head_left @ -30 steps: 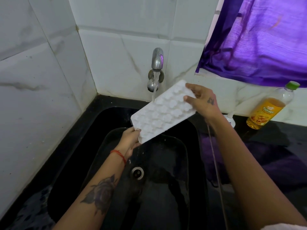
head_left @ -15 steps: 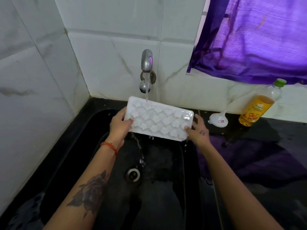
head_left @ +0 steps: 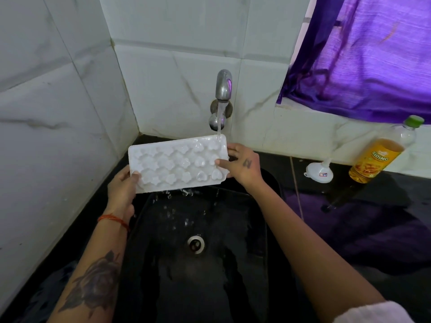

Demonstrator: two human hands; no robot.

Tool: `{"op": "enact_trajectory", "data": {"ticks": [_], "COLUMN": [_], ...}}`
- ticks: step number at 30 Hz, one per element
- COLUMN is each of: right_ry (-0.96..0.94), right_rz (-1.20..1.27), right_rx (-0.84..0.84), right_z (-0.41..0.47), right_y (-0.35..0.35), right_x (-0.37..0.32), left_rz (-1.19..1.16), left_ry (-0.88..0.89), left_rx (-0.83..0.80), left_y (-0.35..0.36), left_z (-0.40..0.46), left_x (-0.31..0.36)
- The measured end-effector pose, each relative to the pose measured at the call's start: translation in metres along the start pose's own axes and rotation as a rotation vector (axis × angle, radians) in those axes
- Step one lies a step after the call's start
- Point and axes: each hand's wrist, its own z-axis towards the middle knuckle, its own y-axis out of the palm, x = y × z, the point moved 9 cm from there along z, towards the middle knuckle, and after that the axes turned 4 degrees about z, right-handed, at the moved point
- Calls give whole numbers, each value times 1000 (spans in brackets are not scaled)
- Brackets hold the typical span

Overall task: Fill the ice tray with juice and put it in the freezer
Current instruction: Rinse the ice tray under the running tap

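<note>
Ice tray point(head_left: 178, 163), white, is held over the black sink point(head_left: 268, 206), its far right corner under water running from the tap point(head_left: 223, 86). Left hand point(head_left: 122, 190) grips its left end, right hand point(head_left: 243, 164) its right end. Juice bottle point(head_left: 382, 151) and funnel point(head_left: 318, 172) stand on the counter.

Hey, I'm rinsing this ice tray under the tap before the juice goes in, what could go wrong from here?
The stream from the tap hits the right end of the ice tray, beside your right hand, so it may splash past the black sink. The tray is wet and gripped only at its ends, left hand included, so it might slip. Water left in the moulds would probably dilute the juice from the bottle.
</note>
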Motion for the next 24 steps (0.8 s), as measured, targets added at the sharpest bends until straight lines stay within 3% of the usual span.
{"op": "enact_trajectory", "data": {"ticks": [4,10,15,20,24], "right_ry": [-69,-112,-9,228,360], "right_rz": [0,-15,217,573,600], "right_rx": [12,165,311,417,437], "right_z": [-1,-16,-44,-69,-78], "right_y": [-9,-63,-117,-146,-151], "right_x": [-15,-4,43,99,121], "left_rz": [-102,-546,-525,-505,-402], "left_ry": [-129,-355,-292,-181,-97], "left_rx": [-95,-279,-393,-635,-727], "left_y": [18,73,114,150,161], "left_z": [-13,-40,-65,-93,-100], "left_x": [-13,-21,-12,4,9]}}
